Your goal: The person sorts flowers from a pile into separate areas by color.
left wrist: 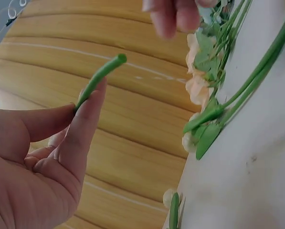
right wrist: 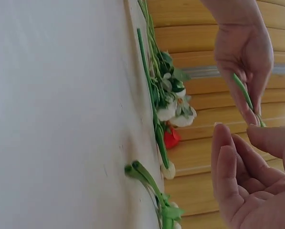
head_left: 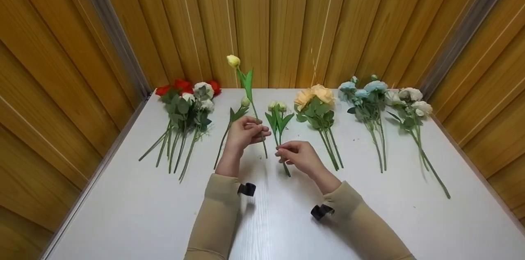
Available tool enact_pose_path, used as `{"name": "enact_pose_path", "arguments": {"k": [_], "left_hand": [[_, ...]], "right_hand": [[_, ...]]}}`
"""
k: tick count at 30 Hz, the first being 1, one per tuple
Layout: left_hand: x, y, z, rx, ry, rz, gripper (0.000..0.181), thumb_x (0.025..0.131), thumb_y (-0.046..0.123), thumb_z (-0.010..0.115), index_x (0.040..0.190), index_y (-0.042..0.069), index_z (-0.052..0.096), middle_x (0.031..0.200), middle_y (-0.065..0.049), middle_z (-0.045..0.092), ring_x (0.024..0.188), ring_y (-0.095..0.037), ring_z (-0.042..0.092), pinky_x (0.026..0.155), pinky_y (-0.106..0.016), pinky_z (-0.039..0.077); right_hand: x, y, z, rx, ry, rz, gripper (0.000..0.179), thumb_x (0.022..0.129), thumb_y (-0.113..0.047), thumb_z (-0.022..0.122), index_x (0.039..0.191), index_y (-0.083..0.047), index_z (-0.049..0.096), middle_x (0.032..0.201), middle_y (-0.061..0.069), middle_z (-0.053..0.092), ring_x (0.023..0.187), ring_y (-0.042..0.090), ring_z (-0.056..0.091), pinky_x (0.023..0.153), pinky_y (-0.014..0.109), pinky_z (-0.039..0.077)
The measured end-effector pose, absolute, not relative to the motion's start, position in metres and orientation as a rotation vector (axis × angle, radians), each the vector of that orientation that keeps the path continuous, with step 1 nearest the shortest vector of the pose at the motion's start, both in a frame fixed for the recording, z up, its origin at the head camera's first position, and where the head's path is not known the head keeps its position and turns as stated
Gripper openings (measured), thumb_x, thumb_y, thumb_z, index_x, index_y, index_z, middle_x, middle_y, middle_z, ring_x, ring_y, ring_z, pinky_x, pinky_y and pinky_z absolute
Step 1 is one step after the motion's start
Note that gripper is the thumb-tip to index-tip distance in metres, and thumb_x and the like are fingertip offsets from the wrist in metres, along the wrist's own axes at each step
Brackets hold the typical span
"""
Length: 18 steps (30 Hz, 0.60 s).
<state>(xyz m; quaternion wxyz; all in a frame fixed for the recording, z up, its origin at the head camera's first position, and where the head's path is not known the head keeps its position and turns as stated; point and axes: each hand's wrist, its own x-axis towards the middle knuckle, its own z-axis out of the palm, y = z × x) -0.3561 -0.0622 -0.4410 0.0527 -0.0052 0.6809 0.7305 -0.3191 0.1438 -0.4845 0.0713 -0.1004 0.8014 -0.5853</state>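
Note:
My left hand (head_left: pixel 246 135) pinches the stem of a pale yellow tulip (head_left: pixel 233 61) between thumb and fingers, holding it up off the table with its bloom pointing away. The cut end of its green stem (left wrist: pixel 97 76) sticks out past the fingertips in the left wrist view. My right hand (head_left: pixel 301 155) hovers over the stems of two tulips (head_left: pixel 280 122) lying together on the table. In the right wrist view its thumb and fingers (right wrist: pixel 223 164) are spread apart with nothing between them. Another single tulip (head_left: pixel 231 118) lies to the left, partly behind my left hand.
Red and white flowers (head_left: pixel 184 108) lie in a bunch at the left of the white table (head_left: pixel 123 219). Toward the right lie peach flowers (head_left: pixel 320 98), light blue flowers (head_left: pixel 369 87) and cream flowers (head_left: pixel 414 100). Wood-look panels (head_left: pixel 287 26) wall in the back and sides.

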Motion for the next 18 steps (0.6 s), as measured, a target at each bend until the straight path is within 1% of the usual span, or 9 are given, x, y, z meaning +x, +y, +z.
{"name": "enact_pose_path", "arguments": {"k": [3, 6, 10, 14, 18], "left_hand": [[-0.353, -0.046, -0.444, 0.058, 2.073, 2.175, 0.019, 0.099, -0.002, 0.062, 0.118, -0.004, 0.059, 0.100, -0.020, 0.079, 0.084, -0.020, 0.079, 0.078, -0.035, 0.065], [-0.350, -0.032, -0.450, 0.117, 2.113, 2.108, 0.019, 0.100, -0.002, 0.061, 0.119, -0.006, 0.057, 0.100, -0.020, 0.079, 0.086, -0.021, 0.080, 0.079, -0.035, 0.065], [-0.349, -0.022, -0.456, 0.150, 2.217, 2.016, 0.018, 0.099, -0.001, 0.064, 0.116, -0.005, 0.059, 0.101, -0.020, 0.078, 0.088, -0.023, 0.079, 0.080, -0.035, 0.064], [-0.351, -0.023, -0.460, 0.163, 2.351, 1.877, 0.020, 0.097, 0.005, 0.070, 0.114, -0.003, 0.065, 0.102, -0.018, 0.078, 0.088, -0.022, 0.078, 0.080, -0.033, 0.064], [-0.359, -0.038, -0.463, 0.111, 2.539, 1.713, 0.020, 0.098, 0.012, 0.069, 0.114, 0.000, 0.070, 0.102, -0.015, 0.076, 0.090, -0.021, 0.076, 0.076, -0.030, 0.061]], "right_hand": [[-0.316, 0.136, -0.488, -0.294, 2.324, -1.858, 0.032, 0.102, -0.015, 0.065, 0.122, 0.009, 0.069, 0.107, 0.016, 0.079, 0.083, 0.007, 0.075, 0.077, 0.026, 0.060], [-0.316, 0.133, -0.492, -0.242, 2.278, -1.943, 0.028, 0.100, -0.010, 0.067, 0.117, 0.013, 0.069, 0.099, 0.014, 0.079, 0.079, 0.008, 0.074, 0.076, 0.027, 0.062], [-0.316, 0.133, -0.493, -0.184, 2.251, -1.999, 0.018, 0.096, -0.001, 0.068, 0.106, 0.014, 0.068, 0.087, 0.011, 0.078, 0.073, 0.010, 0.073, 0.071, 0.028, 0.063], [-0.318, 0.137, -0.493, -0.177, 2.264, -1.948, 0.012, 0.096, 0.004, 0.066, 0.103, 0.014, 0.066, 0.085, 0.013, 0.078, 0.070, 0.012, 0.074, 0.069, 0.028, 0.063], [-0.323, 0.143, -0.495, -0.105, 2.327, -1.897, 0.010, 0.096, 0.002, 0.067, 0.102, 0.011, 0.067, 0.083, 0.013, 0.078, 0.065, 0.011, 0.073, 0.066, 0.026, 0.062]]}}
